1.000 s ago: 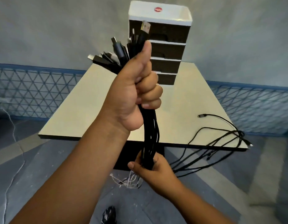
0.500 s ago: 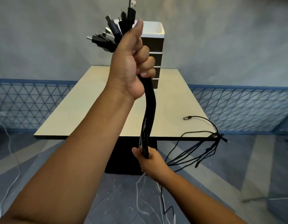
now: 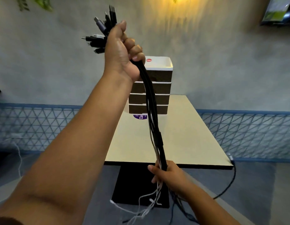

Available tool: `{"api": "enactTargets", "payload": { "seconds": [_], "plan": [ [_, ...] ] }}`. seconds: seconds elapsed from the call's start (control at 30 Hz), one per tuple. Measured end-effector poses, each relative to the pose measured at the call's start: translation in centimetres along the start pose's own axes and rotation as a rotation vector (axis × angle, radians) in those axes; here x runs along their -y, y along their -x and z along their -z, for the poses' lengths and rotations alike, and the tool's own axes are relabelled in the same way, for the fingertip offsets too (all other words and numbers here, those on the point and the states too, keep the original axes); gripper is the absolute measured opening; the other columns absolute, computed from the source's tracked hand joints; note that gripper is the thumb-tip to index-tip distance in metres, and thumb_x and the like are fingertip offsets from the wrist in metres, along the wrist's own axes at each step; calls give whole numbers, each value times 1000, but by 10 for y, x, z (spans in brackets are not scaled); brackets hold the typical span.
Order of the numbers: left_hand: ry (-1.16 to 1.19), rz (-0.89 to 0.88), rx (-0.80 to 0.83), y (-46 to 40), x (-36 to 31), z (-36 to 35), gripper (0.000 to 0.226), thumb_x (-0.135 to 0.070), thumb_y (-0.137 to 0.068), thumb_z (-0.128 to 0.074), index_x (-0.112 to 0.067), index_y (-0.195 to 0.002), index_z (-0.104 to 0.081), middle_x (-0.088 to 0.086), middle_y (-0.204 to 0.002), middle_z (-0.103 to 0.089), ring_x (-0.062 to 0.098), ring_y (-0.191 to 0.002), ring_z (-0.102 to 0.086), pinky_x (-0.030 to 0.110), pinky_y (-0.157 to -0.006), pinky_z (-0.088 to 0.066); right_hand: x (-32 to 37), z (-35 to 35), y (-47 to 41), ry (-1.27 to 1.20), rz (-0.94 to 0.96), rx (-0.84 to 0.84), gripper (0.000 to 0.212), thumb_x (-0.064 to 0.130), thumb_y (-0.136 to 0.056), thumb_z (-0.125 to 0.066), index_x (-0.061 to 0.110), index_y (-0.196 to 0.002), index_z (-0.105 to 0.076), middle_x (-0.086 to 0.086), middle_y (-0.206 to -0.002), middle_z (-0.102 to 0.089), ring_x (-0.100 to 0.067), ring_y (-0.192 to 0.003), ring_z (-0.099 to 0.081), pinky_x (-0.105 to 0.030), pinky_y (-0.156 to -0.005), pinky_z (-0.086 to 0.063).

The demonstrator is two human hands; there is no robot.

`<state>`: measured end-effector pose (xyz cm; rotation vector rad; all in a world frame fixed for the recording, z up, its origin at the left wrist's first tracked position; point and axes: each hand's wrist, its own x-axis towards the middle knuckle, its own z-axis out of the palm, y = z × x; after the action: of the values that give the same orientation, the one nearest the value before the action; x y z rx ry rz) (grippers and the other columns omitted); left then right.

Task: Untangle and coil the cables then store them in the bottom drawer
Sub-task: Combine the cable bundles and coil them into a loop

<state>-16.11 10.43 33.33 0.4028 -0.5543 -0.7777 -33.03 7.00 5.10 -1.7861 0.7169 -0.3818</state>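
my left hand grips the bundle of black and white cables by the plug ends.
my right hand, wrapped round it, should slide down slowly to comb the strands straight.

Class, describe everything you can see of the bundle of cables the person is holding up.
The bundle of mostly black cables, with a few thin white ones, runs nearly upright in front of the white and brown drawer tower. The left hand grips it near the top, where plug ends fan out above the fist. The right hand grips it lower down. Below that, loose white and dark tails dangle toward the floor.
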Motion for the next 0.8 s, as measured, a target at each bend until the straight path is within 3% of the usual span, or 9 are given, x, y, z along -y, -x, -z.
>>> {"api": "enactTargets", "payload": {
  "seconds": [0.07, 0.13, 0.23, 0.3, 0.4, 0.47, 0.6, 0.7, 0.8],
  "plan": [
    [30, -11, 25, -5, -9, -5, 44, -25, -95, -54, -24, -58, -30, -10, -45, -20, 7, -39, -16, 18, -36, -17, -12, -2, -4, 118, -36, 100, 29, 45, -84, -71, 19, -77, -60, 3, -70, -65, -13, -71, -65, -30, -73, -50],
    [19, -11, 60, -8, -17, -10, 43, -25, -95, -54, -25, -60, -29, -10, -46, -19, 7, -39, -15, 19, -37, -16, -19, 3, -6, 155, -66, 229, 34, 49, -77, -77, 21, -94, -65, 10, -88, -67, -5, -85, -63, -27, -84, -50],
    [-29, 21, 97, -9, -20, -12, 45, -26, -95, -54, -25, -59, -27, -10, -44, -19, 7, -38, -15, 19, -37, -15, 12, 26, -14, 64, 25, 279, 85, 57, -62, -84, 34, -135, -47, 12, -136, -55, -5, -128, -49, -34, -109, -42],
    [-61, 66, 113, -9, -15, -11, 46, -26, -95, -53, -26, -57, -28, -10, -43, -19, 6, -37, -15, 19, -37, -14, 62, 44, -18, -108, 213, 150, 93, 53, -61, -81, 33, -140, -38, 8, -143, -48, -11, -135, -44, -29, -105, -44],
    [-97, 169, 130, -9, -2, -7, 53, -25, -95, -53, -25, -48, -29, -9, -40, -18, 6, -33, -15, 16, -34, -14, 142, 56, -21, -352, 499, -12, 86, 60, -66, -78, 26, -138, -44, 0, -135, -57, -19, -125, -56, -34, -95, -50],
    [-121, 230, 141, -10, 6, -6, 56, -24, -95, -52, -24, -45, -27, -10, -39, -17, 6, -31, -14, 15, -33, -13, 178, 49, -25, -396, 587, -46, 59, 45, -78, -74, 21, -128, -53, -2, -120, -66, -21, -109, -64, -31, -82, -53],
    [-196, 298, 167, -16, 5, -2, 55, -23, -94, -53, -27, -51, -21, -10, -39, -15, 6, -31, -13, 13, -32, -14, 186, 13, -44, -474, 529, -92, 15, 16, -81, -70, 12, -90, -58, 3, -69, -55, -12, -66, -54, -22, -61, -47],
    [-215, 319, 152, -24, -2, 6, 52, -23, -93, -54, -27, -54, -21, -10, -40, -15, 6, -32, -12, 14, -33, -13, 165, -12, -53, -476, 458, -104, 23, 7, -84, -72, 12, -75, -51, 1, -63, -49, -13, -60, -49, -20, -55, -43],
    [-219, 319, 127, -32, -6, 18, 54, -23, -93, -54, -24, -49, -23, -10, -41, -14, 7, -33, -11, 15, -36, -10, 144, -27, -58, -424, 371, -90, 21, 11, -83, -74, 12, -76, -54, -4, -67, -47, -15, -62, -49, -23, -60, -45]
  ]
}}
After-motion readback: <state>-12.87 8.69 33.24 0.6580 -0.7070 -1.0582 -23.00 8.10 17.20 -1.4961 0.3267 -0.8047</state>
